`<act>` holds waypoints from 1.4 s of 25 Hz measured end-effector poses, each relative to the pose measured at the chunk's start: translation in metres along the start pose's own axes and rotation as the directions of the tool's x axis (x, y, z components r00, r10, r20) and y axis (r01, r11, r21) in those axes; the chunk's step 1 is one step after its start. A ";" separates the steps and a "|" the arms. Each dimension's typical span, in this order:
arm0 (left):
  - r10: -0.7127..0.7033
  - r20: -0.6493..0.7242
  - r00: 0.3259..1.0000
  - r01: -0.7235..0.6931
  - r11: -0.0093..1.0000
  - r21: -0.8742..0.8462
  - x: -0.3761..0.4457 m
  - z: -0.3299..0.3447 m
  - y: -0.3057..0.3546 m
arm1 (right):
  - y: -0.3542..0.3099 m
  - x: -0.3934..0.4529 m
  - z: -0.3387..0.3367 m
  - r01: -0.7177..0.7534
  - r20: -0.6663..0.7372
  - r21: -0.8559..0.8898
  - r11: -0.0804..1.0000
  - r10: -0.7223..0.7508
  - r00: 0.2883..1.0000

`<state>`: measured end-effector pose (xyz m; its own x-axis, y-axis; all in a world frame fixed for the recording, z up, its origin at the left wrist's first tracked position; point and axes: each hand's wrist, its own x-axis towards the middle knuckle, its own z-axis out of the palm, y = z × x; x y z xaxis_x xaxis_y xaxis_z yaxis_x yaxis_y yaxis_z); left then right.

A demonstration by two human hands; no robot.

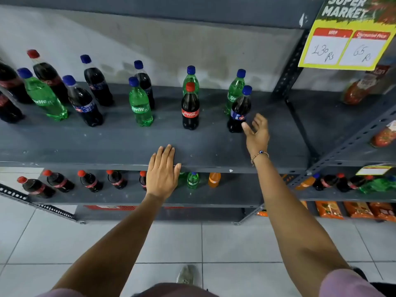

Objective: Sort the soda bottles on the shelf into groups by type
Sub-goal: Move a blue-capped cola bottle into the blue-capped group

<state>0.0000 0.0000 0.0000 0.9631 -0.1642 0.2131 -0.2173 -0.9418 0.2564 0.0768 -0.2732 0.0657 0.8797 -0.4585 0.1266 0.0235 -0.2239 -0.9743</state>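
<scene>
Mixed soda bottles stand on a grey metal shelf point(128, 144). My right hand point(257, 133) is open, fingers spread, just right of a dark cola bottle with a blue cap point(239, 110), thumb near its base. Behind that one stands a green Sprite bottle point(234, 91). A red-capped Coca-Cola bottle point(190, 108) stands mid-shelf with another Sprite bottle point(190, 79) behind it. Further left are a Sprite bottle point(140, 106), blue-capped dark bottles point(84, 101) and a Sprite bottle point(44, 97). My left hand point(162, 172) lies flat on the shelf's front edge.
A lower shelf point(150, 198) carries Coca-Cola bottles point(90, 181), a green bottle and an orange one point(214, 179). A yellow price sign point(342, 39) hangs at upper right. The neighbouring rack at right holds red packets. White floor tiles lie below.
</scene>
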 end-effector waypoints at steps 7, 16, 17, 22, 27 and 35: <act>-0.018 -0.016 1.000 0.019 0.999 0.044 0.000 -0.001 0.001 | 0.017 0.017 0.001 0.016 0.198 0.032 0.999 -0.022 0.980; 0.072 -0.032 0.997 -0.070 0.996 0.051 -0.007 -0.017 -0.031 | 0.010 -0.010 0.009 0.009 0.171 0.003 1.000 -0.009 0.985; 0.063 -0.038 0.997 -0.061 0.996 0.063 -0.009 -0.022 -0.043 | 0.009 -0.017 0.012 0.001 0.183 0.015 1.000 -0.004 0.983; -0.040 -0.075 0.996 0.046 0.996 0.077 -0.023 -0.048 -0.117 | -0.003 -0.064 0.058 -0.008 0.289 0.022 1.000 0.001 0.957; -0.006 -0.025 1.000 0.009 0.995 0.101 -0.029 -0.067 -0.178 | -0.023 -0.110 0.143 0.031 0.377 0.035 0.999 -0.042 0.925; -0.081 -0.106 0.991 0.087 0.995 0.054 -0.030 -0.062 -0.197 | -0.050 -0.130 0.259 0.067 0.387 0.016 0.998 -0.068 0.920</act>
<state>0.0042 0.2086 0.0016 0.9553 -0.0550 0.2905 -0.1235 -0.9669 0.2232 0.0841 0.0206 0.0496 0.9911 -0.0736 0.1109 0.0903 -0.2400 -0.9666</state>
